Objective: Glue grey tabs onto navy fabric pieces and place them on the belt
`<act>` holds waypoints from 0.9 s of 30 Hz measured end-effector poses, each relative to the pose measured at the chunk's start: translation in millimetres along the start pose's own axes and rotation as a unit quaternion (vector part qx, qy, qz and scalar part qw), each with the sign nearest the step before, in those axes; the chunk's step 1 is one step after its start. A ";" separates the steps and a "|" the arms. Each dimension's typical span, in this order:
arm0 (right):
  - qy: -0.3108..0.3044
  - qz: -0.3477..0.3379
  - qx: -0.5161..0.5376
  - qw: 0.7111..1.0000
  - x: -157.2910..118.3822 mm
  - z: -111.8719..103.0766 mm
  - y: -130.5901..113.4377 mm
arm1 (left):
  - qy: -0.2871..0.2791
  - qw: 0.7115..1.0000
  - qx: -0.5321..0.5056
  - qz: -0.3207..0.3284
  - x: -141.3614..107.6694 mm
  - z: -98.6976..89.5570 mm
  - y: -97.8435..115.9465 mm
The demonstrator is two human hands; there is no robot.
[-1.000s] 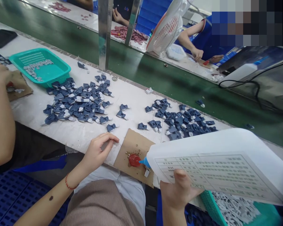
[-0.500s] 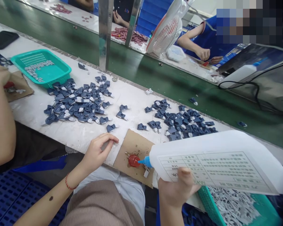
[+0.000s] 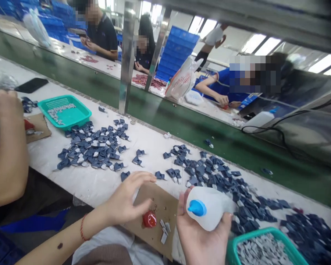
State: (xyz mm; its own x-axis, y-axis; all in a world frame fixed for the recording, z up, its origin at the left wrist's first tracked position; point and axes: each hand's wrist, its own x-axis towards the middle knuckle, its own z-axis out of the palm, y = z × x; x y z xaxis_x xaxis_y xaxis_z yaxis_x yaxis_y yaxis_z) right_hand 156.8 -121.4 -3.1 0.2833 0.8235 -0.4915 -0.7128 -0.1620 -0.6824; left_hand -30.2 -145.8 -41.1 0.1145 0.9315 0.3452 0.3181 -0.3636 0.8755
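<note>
My right hand (image 3: 202, 239) wraps round a white plastic squeeze bottle (image 3: 216, 206), its blue nozzle pointing toward me and to the left. My left hand (image 3: 128, 198) holds nothing; its thumb and fingers are apart above the left edge of a piece of cardboard (image 3: 167, 200). On that cardboard sits a shiny red round piece (image 3: 149, 219), close to the left thumb. Small light-grey pieces (image 3: 164, 235) lie to its right, between it and the bottle hand. Beyond the hands, dark-blue plastic parts with white bits form a left pile (image 3: 95, 147) and a right pile (image 3: 206, 173).
A green basket (image 3: 260, 233) of grey pieces stands at lower right; another green basket (image 3: 84, 114) is at far left. A co-worker's arm (image 3: 9, 147) reaches in at left near a black phone (image 3: 31, 85). A metal post (image 3: 126, 62) rises behind the table.
The bottle has swung away from the red piece, its nozzle now turned toward me. My left hand has moved right and spread its fingers. The camera view has tilted up.
</note>
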 end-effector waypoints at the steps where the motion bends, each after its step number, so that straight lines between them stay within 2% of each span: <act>1: -0.021 0.031 0.010 0.999 -0.3 5.0 -1.4 | -0.036 0.999 -0.009 0.035 12.3 4.8 6.4; 3: -0.080 0.080 0.014 0.994 -1.7 15.9 -1.2 | -0.082 0.992 -0.037 0.093 36.4 17.1 17.0; 4: -0.112 0.099 0.010 0.989 -2.5 21.6 -0.1 | -0.079 0.990 -0.054 0.107 47.1 23.8 20.7; 6: -0.162 0.122 0.009 0.979 -3.8 32.5 3.1 | -0.026 0.991 -0.081 0.107 64.0 35.6 24.5; 8: -0.186 0.130 0.025 0.974 -3.1 40.4 7.4 | 0.025 0.991 -0.091 0.097 75.9 42.0 24.4; 11: -0.241 0.154 0.004 0.958 2.7 38.6 14.2 | 0.038 0.992 -0.077 0.093 95.4 36.1 17.2; 13: -0.279 0.153 -0.074 0.945 8.6 23.8 14.7 | 0.089 0.993 -0.031 0.066 116.5 21.5 6.3; 14: -0.284 0.130 -0.126 0.942 11.6 12.1 11.7 | 0.131 0.990 0.004 0.048 129.5 11.5 -1.1; 15: -0.275 0.093 -0.181 0.940 14.5 -2.1 5.5 | 0.159 0.986 0.029 0.037 143.4 0.3 -9.6; 17: -0.216 -0.012 -0.290 0.932 19.6 -35.9 -17.2 | 0.181 0.982 0.056 0.023 169.8 -23.2 -29.0; 20: -0.033 -0.170 -0.419 0.892 26.5 -92.3 -71.1 | 0.208 0.975 0.081 -0.019 195.1 -51.4 -56.5; 21: 0.036 -0.218 -0.453 0.864 28.8 -110.7 -90.4 | 0.213 0.973 0.086 -0.035 198.9 -57.2 -63.6; 23: 0.142 -0.286 -0.546 0.775 33.8 -144.3 -124.2 | 0.224 0.968 0.093 -0.061 201.7 -63.3 -73.8; 24: 0.159 -0.294 -0.594 0.732 36.7 -158.6 -136.8 | 0.229 0.966 0.096 -0.072 201.9 -64.1 -77.2; 25: 0.153 -0.305 -0.626 0.701 40.1 -170.8 -146.1 | 0.233 0.964 0.101 -0.082 201.7 -63.8 -79.6; 27: 0.109 -0.309 -0.682 0.654 48.1 -187.8 -155.0 | 0.238 0.959 0.115 -0.099 201.3 -61.2 -82.5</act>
State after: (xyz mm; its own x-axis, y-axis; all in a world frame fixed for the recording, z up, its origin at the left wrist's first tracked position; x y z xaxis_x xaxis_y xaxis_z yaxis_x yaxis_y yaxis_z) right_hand 401.4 -158.8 -22.6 0.4377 0.8878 0.1422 0.7742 -0.2918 -0.5617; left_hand -91.0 71.1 -23.1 -0.3947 0.8527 0.3422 0.4941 -0.1169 0.8615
